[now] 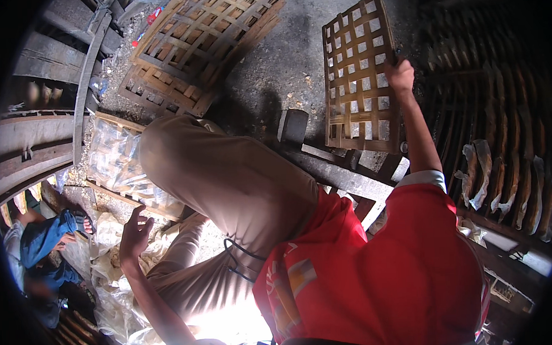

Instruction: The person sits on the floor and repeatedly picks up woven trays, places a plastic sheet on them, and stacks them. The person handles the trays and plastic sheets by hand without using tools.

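My right hand (400, 77), arm stretched out to the right, is closed round the long edge of a woven bamboo lattice rack (359, 78). The rack stands tilted above the floor, and light shows through its square gaps. My left hand (137, 232) is raised beside my bent knee, its fingers apart and curled a little, with nothing in them. Just beyond that hand lies a wood-framed lattice rack (114, 155) covered with clear plastic sheet. Crumpled plastic sheeting (111, 239) lies beneath my left hand.
Several bamboo lattice racks (204, 35) are stacked on the dusty floor (296, 56) ahead. At right, rows of long strips (500, 140) stand on dark racks. Wooden beams (47, 59) line the left. Another person's blue-trousered leg (47, 238), hand and sandal show at lower left.
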A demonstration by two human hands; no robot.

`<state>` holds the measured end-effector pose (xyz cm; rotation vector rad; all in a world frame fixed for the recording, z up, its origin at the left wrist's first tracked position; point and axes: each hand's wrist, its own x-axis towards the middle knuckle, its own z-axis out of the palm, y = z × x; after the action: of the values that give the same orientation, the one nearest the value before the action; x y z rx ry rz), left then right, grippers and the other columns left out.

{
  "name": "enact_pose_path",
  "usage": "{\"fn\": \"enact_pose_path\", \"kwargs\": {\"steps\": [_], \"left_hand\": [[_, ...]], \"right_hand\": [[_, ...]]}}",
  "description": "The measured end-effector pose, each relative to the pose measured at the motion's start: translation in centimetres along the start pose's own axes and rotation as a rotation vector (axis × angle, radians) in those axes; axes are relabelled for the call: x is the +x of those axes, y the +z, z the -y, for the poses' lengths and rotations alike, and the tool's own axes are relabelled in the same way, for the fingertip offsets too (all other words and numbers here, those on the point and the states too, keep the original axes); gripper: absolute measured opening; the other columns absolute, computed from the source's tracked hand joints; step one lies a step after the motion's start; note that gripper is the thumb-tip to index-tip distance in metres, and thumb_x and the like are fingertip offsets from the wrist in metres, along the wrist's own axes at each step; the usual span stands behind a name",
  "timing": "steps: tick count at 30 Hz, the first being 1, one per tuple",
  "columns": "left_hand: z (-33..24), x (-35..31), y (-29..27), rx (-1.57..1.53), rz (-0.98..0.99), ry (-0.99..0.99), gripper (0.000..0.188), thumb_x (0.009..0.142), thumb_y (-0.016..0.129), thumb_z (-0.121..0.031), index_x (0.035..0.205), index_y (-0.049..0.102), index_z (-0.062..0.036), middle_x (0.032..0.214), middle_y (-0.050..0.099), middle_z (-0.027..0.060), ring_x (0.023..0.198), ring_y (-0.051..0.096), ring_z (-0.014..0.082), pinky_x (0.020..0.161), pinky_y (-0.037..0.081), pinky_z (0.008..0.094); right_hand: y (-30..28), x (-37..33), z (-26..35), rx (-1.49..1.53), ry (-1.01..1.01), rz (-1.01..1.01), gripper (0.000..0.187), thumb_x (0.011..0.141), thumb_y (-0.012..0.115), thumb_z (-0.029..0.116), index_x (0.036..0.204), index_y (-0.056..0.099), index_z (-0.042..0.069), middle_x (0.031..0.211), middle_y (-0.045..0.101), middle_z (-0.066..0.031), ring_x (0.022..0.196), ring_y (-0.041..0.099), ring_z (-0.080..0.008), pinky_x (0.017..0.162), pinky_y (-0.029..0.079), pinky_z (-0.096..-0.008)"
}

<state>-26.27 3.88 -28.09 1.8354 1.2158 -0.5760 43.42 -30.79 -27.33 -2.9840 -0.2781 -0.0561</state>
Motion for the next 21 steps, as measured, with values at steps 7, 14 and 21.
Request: {"fn": "enact_pose_path", "kwargs": {"steps": [7,14,21], "left_hand": [[-0.3,-0.3,0.1,-0.010,0.001,-0.007,0.049,0.094,0.062,-0.025,0.138,0.045,-0.0108,0.111,0.067,0.0223,0.098,0.068,0.0336,0.079,0.055,0.0411],[0.2,-0.6,0.3,-0.016,-0.001,-0.028,0.049,0.094,0.062,-0.026,0.138,0.045,-0.0096,0.112,0.066,0.0221,0.098,0.068,0.0331,0.078,0.055,0.0404],[-0.3,-0.2,0.2,-0.013,0.000,-0.020,0.050,0.094,0.062,-0.025,0.138,0.045,-0.0095,0.114,0.066,0.0219,0.098,0.068,0.0326,0.078,0.054,0.0404]], "right_hand": [[9.7,-1.7,0.8,-0.068,0.000,0.113,0.051,0.081,0.062,0.047,0.117,0.062,0.012,0.122,0.063,-0.0216,0.117,0.058,-0.0401,0.098,0.048,-0.0461],[4.1,1.1,1.0,0.036,0.023,0.123,0.050,0.078,0.065,0.046,0.109,0.065,0.007,0.110,0.067,-0.0213,0.109,0.064,-0.0356,0.093,0.050,-0.0429],[-2.1,1.9,-1.2,0.135,-0.032,0.215,0.048,0.079,0.062,0.047,0.103,0.065,0.006,0.095,0.071,-0.0196,0.102,0.068,-0.0328,0.091,0.050,-0.0419]]}}
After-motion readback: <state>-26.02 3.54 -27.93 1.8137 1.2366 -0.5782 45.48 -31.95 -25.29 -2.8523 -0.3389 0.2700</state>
